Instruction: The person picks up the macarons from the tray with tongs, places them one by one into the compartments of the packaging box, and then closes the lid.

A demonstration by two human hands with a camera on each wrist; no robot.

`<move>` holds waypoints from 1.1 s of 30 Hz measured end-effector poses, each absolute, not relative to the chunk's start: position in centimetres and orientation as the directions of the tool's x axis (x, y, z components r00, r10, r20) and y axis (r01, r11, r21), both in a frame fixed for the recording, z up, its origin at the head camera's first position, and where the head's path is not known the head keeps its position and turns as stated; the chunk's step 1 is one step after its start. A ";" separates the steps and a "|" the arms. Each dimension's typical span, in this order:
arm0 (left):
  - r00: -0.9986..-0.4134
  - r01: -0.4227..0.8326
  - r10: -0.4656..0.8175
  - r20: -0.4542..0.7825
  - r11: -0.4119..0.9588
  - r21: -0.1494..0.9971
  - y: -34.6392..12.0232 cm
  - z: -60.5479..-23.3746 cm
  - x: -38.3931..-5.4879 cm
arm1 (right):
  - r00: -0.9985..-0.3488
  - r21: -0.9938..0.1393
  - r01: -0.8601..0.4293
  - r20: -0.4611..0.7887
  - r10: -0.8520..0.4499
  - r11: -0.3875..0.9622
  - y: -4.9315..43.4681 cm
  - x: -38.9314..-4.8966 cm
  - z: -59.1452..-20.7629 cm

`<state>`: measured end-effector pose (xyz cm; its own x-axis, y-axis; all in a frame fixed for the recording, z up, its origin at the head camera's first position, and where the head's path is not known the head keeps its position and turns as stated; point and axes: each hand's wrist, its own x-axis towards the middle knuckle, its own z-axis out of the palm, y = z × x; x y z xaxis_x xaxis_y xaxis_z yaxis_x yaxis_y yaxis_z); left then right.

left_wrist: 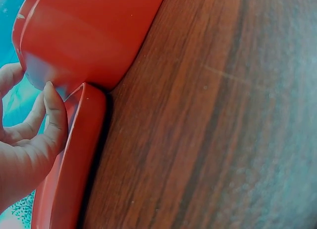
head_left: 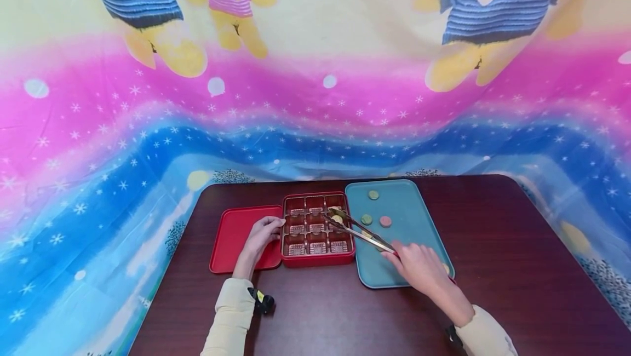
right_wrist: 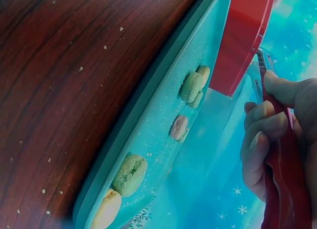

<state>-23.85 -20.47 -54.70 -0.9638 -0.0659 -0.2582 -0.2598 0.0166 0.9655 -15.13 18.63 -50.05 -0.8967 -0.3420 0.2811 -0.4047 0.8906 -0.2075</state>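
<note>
Backdrop cloth, head view: printed bears in striped jumpers, with pink and blue bands and snowflakes. Below it, a dark brown table. On the table, left to right: a red lid, lying flat; a red box, nine compartments in three rows of three; a teal tray, close beside the box. Left hand at the box's left edge, fingers bent and holding the rim. Right hand above the tray's near part, fingers wrapped around metal tongs. Between the tongs' tips, over the middle compartment of the box's right column, a yellow biscuit; clear of the compartment floor or touching it, cannot tell. On the tray: a far green biscuit, a nearer green biscuit, just beside it a pink biscuit, and others partly hidden by tongs and hand. Pale sleeves on both arms.

Left wrist view: thumb against the outer wall of the box near a corner, forefinger up at the rim; raised edge of the lid just below, wood grain to the right.

Right wrist view: fist closed on the tongs' red handles; tips hidden past the box wall. Biscuits along the tray, some overlapping in view; scattered crumbs on the table.
</note>
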 end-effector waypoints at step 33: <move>-0.961 -0.267 -0.072 -0.266 0.010 0.964 -20.4 -54.9 -23.9 | -0.945 -0.272 -0.261 0.267 -0.188 0.926 23.4 -14.0 -50.1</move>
